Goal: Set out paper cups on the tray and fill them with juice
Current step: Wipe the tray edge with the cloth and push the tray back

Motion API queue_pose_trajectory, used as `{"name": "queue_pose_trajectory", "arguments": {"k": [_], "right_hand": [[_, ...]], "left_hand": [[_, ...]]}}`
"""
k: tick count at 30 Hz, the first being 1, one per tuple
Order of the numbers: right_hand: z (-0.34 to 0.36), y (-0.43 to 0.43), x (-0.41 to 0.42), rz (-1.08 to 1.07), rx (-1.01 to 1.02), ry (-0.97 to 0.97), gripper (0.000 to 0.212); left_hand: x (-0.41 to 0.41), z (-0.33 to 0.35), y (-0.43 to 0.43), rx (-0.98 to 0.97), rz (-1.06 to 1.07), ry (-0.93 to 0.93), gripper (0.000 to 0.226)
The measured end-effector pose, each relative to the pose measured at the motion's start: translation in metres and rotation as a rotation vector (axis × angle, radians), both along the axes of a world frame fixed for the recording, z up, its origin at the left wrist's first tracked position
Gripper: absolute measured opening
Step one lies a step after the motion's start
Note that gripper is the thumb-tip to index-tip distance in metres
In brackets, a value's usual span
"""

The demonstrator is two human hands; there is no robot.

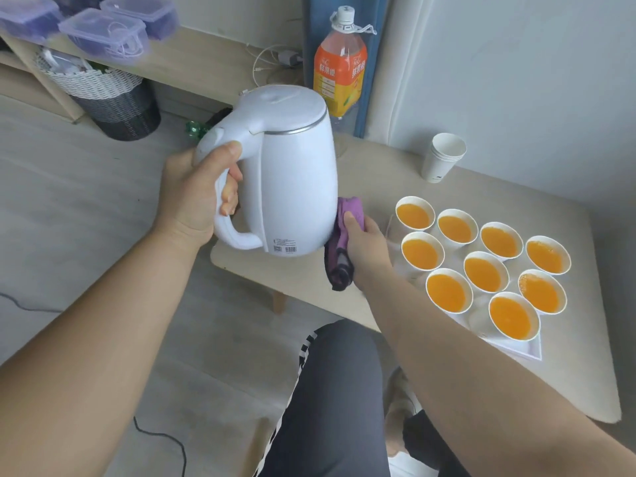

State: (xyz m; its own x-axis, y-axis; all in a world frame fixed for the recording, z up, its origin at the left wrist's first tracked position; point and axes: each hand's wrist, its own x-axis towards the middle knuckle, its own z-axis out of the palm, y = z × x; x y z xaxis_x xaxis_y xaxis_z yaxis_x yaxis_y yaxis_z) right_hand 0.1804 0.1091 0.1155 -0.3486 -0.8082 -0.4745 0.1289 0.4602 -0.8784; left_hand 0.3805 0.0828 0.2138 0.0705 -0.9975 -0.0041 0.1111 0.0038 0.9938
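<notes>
Left hand [196,197] grips the kettle [292,180] by its handle; right hand [366,244] pinches a purple cloth [351,210]. Filled paper cups [483,270] crowd the tray [516,349] at three o'clock: soft, spill-prone, probably better carried by the tray.

Behind kettle [292,173]: lower part of juice bottle [339,70], hidden, base not visible. Just right of kettle, at its wall: purple cloth [351,210], partly covered by right hand [368,242], fingers unseen apart from thumb. Left of kettle: green object [194,129], mostly hidden by handle, kind not discernible. On kettle's lower wall: printed label [285,245], too small to read. Well right of kettle: tray [523,349], largely covered by filled cups [483,271], near corner alone showing. Above and left of kettle: storage boxes [103,32], blurred, cut by top edge. Right of kettle, beyond tray: cup stack [444,156], count unclear.
</notes>
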Motion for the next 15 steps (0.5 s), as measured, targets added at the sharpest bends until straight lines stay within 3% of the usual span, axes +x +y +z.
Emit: {"name": "queue_pose_trajectory", "arguments": {"k": [4, 7, 10, 13, 15], "right_hand": [[-0.022, -0.028, 0.003, 0.051, 0.035, 0.228, 0.033], [-0.046, -0.050, 0.003, 0.189, 0.165, 0.353, 0.052], [-0.068, -0.060, 0.002, 0.395, 0.280, 0.464, 0.053], [-0.054, -0.069, -0.006, 0.312, 0.189, 0.375, 0.045], [-0.024, -0.078, -0.016, 0.161, 0.075, 0.156, 0.043]], "left_hand": [[0.006, -0.002, -0.002, -0.005, 0.077, -0.109, 0.038], [0.011, -0.005, -0.003, 0.021, 0.106, -0.144, 0.039], [0.014, -0.011, -0.007, 0.051, 0.102, -0.142, 0.039], [0.012, -0.018, -0.015, 0.069, 0.056, -0.132, 0.041], [0.005, -0.023, -0.023, 0.077, 0.004, -0.121, 0.041]]}}
